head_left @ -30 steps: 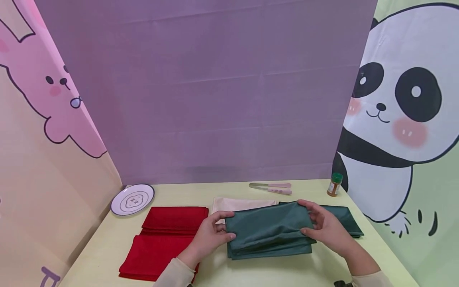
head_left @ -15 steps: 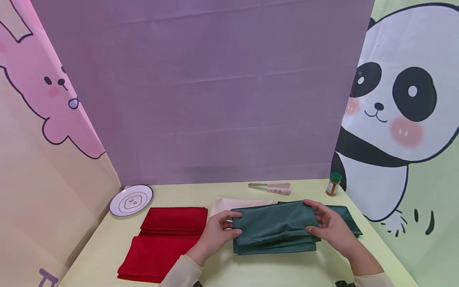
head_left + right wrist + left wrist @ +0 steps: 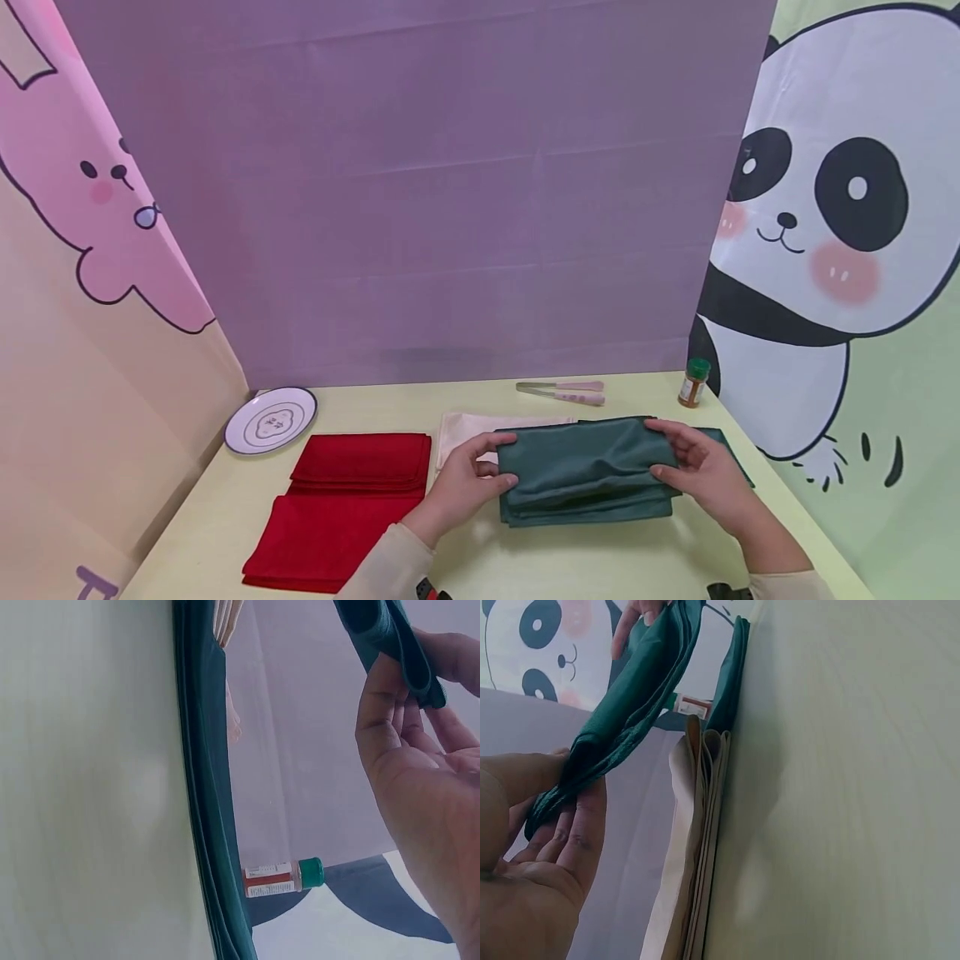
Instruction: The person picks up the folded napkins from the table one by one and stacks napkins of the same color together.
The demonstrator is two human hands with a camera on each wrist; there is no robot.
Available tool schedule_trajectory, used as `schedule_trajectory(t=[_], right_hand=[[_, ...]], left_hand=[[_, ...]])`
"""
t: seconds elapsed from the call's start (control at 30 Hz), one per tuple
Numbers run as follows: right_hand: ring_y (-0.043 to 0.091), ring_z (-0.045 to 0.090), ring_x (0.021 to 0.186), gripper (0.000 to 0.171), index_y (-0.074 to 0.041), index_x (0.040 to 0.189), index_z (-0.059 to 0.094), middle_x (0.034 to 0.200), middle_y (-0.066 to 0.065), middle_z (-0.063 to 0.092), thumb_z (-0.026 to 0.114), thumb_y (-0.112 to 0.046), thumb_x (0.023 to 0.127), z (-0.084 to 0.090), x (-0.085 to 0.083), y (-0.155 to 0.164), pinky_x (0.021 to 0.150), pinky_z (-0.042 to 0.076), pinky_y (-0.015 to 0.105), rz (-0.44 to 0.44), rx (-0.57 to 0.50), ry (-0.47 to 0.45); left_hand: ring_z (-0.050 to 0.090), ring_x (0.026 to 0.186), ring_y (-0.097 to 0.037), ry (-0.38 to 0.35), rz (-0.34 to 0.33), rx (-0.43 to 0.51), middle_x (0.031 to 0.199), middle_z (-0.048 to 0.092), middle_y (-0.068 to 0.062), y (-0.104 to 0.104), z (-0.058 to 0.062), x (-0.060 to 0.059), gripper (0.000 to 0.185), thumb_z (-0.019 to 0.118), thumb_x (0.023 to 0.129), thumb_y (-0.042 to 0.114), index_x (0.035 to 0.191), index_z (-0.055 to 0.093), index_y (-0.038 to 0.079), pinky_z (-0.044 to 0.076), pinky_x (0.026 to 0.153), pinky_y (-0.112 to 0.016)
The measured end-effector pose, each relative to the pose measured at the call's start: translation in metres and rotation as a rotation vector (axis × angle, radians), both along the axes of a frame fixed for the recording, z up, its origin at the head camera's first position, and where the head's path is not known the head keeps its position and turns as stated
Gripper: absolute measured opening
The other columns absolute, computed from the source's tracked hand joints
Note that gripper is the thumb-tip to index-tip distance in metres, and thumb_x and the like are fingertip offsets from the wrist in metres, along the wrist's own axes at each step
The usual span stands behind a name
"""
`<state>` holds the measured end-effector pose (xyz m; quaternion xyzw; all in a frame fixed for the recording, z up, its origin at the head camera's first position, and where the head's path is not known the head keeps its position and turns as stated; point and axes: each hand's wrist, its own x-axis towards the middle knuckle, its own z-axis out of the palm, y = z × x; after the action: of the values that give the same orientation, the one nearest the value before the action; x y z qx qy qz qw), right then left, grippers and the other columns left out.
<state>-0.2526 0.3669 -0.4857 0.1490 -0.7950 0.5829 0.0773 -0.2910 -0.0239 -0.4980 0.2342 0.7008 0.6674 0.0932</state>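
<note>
My left hand (image 3: 468, 483) and right hand (image 3: 708, 479) hold a folded dark green cloth (image 3: 588, 467) by its two short ends. It hangs above the table, and its layers sag a little at the lower edge. In the left wrist view, thumb and fingers of the left hand (image 3: 555, 847) pinch one end. The right wrist view has the right hand (image 3: 420, 750) gripping the other end, where the folds form loops. Behind the held cloth, a second folded green cloth (image 3: 199, 750) and a folded pale pink cloth (image 3: 679, 885) lie on the table, partly hidden from the head view.
Two folded red cloths, a rear one (image 3: 363, 458) and a front one (image 3: 337, 533), lie left on the pale table (image 3: 600, 567). A white plate (image 3: 247, 425) stands at the back left. Pink-handled tongs (image 3: 562, 393) and a green-capped jar (image 3: 693, 385) sit at the back.
Both hands have shifted slightly to the right with the green cloth, staying on its ends. The view has also turned a little. The other things on the table look unmoved.
</note>
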Motion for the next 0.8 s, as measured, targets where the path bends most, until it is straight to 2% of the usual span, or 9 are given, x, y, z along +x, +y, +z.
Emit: schedule_trajectory(t=[0.2,0.3,0.43,0.53,0.63,0.8], right_hand=[[0.01,0.061,0.092,0.042,0.001,0.132,0.065,0.112,0.004,0.072,0.08,-0.006,0.093,0.001,0.003,0.004,0.076,0.054,0.022,-0.148,0.064,0.003],[0.008,0.06,0.092,0.041,0.002,0.131,0.066,0.112,0.0,0.072,0.08,-0.007,0.093,0.0,0.003,0.006,0.075,0.053,0.021,-0.187,0.068,0.003],[0.003,0.062,0.1,0.045,0.003,0.137,0.063,0.121,-0.008,0.071,0.078,-0.007,0.095,0.0,0.003,0.009,0.08,0.054,0.018,-0.19,0.05,0.009],[0.002,0.064,0.102,0.05,0.003,0.142,0.059,0.124,-0.011,0.068,0.076,-0.007,0.097,0.0,0.003,0.012,0.082,0.056,0.019,-0.179,0.038,0.01],[0.002,0.065,0.102,0.053,0.001,0.147,0.055,0.127,-0.012,0.065,0.075,-0.008,0.098,0.001,0.004,0.015,0.082,0.057,0.019,-0.165,0.049,0.01],[0.001,0.066,0.105,0.056,0.001,0.15,0.05,0.132,-0.016,0.061,0.072,-0.006,0.099,0.001,0.005,0.02,0.081,0.059,0.023,-0.12,0.016,0.011]], left_hand=[[0.074,0.094,-0.023,0.004,0.036,0.013,0.131,0.062,-0.006,0.011,0.002,-0.005,0.049,0.083,0.09,0.006,0.135,0.07,0.022,0.062,0.082,-0.03],[0.072,0.093,-0.021,0.001,0.065,0.013,0.132,0.062,-0.004,0.016,0.001,-0.007,0.047,0.083,0.09,0.006,0.133,0.071,0.023,0.061,0.079,-0.028],[0.071,0.09,-0.019,-0.012,0.078,0.013,0.123,0.067,-0.007,0.024,0.001,-0.008,0.049,0.083,0.091,0.006,0.135,0.07,0.022,0.06,0.075,-0.027],[0.068,0.085,-0.015,-0.026,0.066,0.004,0.101,0.072,-0.008,0.028,0.001,-0.01,0.052,0.082,0.092,0.008,0.139,0.067,0.024,0.057,0.07,-0.025],[0.063,0.077,-0.014,-0.024,0.043,-0.005,0.08,0.07,-0.006,0.032,0.001,-0.01,0.054,0.081,0.093,0.01,0.142,0.064,0.024,0.049,0.062,-0.024],[0.061,0.072,-0.013,-0.003,0.018,-0.022,0.074,0.068,-0.004,0.036,-0.001,-0.014,0.057,0.081,0.094,0.011,0.145,0.062,0.026,0.046,0.059,-0.024]])
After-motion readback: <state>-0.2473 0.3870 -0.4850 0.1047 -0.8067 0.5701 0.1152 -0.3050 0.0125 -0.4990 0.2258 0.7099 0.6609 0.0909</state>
